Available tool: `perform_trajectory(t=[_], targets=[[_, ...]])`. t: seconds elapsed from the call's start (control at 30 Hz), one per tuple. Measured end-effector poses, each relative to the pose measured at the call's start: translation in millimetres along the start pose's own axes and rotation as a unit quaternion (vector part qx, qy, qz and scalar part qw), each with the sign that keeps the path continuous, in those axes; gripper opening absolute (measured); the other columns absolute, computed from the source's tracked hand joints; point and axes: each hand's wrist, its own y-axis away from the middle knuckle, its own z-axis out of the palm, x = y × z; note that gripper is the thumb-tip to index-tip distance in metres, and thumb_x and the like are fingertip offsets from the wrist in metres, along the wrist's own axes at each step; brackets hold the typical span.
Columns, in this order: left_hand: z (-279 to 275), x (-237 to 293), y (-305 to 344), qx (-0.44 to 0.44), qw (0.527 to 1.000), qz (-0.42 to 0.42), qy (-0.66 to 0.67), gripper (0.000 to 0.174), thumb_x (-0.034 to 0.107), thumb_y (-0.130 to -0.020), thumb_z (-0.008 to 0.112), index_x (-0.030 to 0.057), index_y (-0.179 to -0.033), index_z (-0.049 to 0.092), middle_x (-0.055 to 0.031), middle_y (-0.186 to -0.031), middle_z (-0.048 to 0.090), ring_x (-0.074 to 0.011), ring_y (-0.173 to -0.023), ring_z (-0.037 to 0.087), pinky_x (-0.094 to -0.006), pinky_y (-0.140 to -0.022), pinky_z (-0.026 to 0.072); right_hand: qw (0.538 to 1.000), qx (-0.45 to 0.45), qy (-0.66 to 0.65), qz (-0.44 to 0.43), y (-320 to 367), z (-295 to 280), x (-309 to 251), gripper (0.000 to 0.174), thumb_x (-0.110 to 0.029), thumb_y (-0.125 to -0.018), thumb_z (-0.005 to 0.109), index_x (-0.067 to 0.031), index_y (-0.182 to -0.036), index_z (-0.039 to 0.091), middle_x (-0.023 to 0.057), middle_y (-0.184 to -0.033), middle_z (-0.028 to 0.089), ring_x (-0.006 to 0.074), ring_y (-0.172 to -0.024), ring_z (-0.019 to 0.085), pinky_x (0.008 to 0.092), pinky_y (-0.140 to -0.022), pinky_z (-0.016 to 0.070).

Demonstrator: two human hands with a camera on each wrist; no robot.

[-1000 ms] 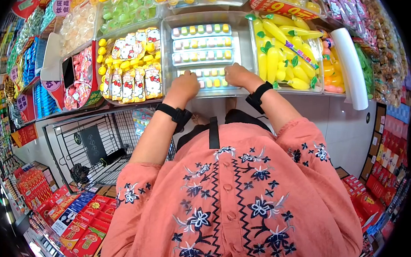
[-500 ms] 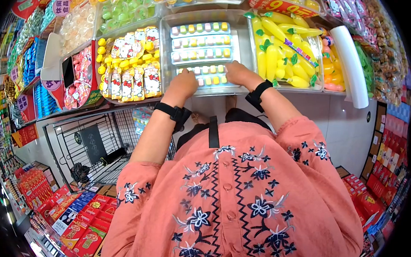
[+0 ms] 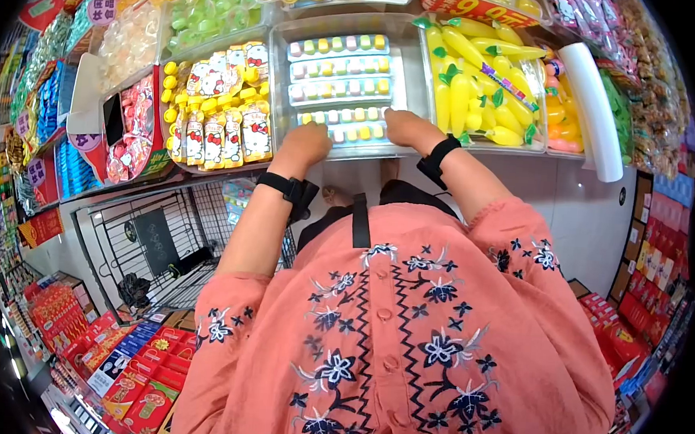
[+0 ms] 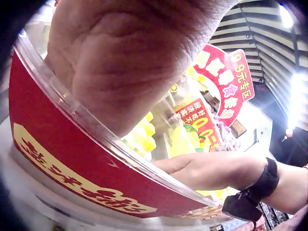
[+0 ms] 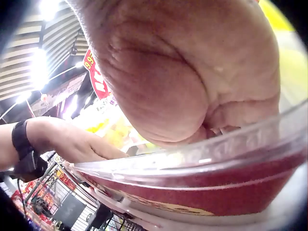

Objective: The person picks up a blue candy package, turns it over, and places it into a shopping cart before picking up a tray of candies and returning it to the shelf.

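In a clear plastic bin (image 3: 413, 86) in the head view lie several long packs of small pastel candies, each in a row. My left hand (image 3: 306, 144), fingers curled, grips the left end of the front pack (image 3: 358, 134) near the bin's front edge. At that pack's right end my right hand (image 3: 410, 130) holds on with bent fingers. The fingertips of both hands are hidden. Behind the front pack lies another row (image 3: 354, 115), and farther back more packs (image 3: 341, 91) are lined up. Both wrist views show the palms close above the bin's rim.
Left of the bin are cartoon-cat packets (image 3: 224, 134) with yellow caps; right of it, yellow banana-shaped packs (image 3: 471, 89). A white roll (image 3: 592, 113) leans farther right. A wire cart (image 3: 163, 245) stands at lower left, and red gift boxes (image 3: 145, 399) fill the floor area below.
Both hands stay at the ends of the front pack. The left hand has shifted slightly left; the packs look almost unmoved.
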Motion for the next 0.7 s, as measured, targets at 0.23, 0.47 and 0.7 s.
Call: perform_trajectory(t=[0.23,0.47,0.7], targets=[[-5,5,0,-0.018,1.0,-0.013,0.01,0.035,0.021,-0.088,0.046,0.001,-0.102,0.071,-0.0243,-0.11,0.068,-0.0388,-0.105,0.065,-0.0481,-0.091,0.0507,0.994,-0.091,0.052,-0.022,-5,-5,-1,0.033,-0.007,-0.087,0.048,0.0077,-0.113,0.06,0.0313,-0.107,0.065,0.0448,-0.103,0.063,0.0471,-0.088,0.05],[-3,4,-4,-0.041,0.999,-0.03,0.006,0.035,0.022,-0.088,0.046,0.0014,-0.103,0.071,-0.0238,-0.112,0.067,-0.0389,-0.106,0.065,-0.0477,-0.091,0.0512,0.994,-0.089,0.055,-0.026,-3,-6,-2,0.031,-0.009,-0.087,0.05,0.0077,-0.111,0.063,0.0312,-0.106,0.066,0.0442,-0.102,0.064,0.0467,-0.088,0.0507],[-5,3,-10,-0.07,0.997,-0.037,-0.003,0.037,0.023,-0.088,0.046,0.0017,-0.105,0.071,-0.023,-0.113,0.068,-0.0385,-0.106,0.065,-0.0474,-0.092,0.051,0.994,-0.085,0.059,-0.035,-8,3,6,0.032,-0.013,-0.088,0.052,0.0077,-0.11,0.063,0.0311,-0.105,0.066,0.0442,-0.102,0.064,0.0467,-0.088,0.0508]])
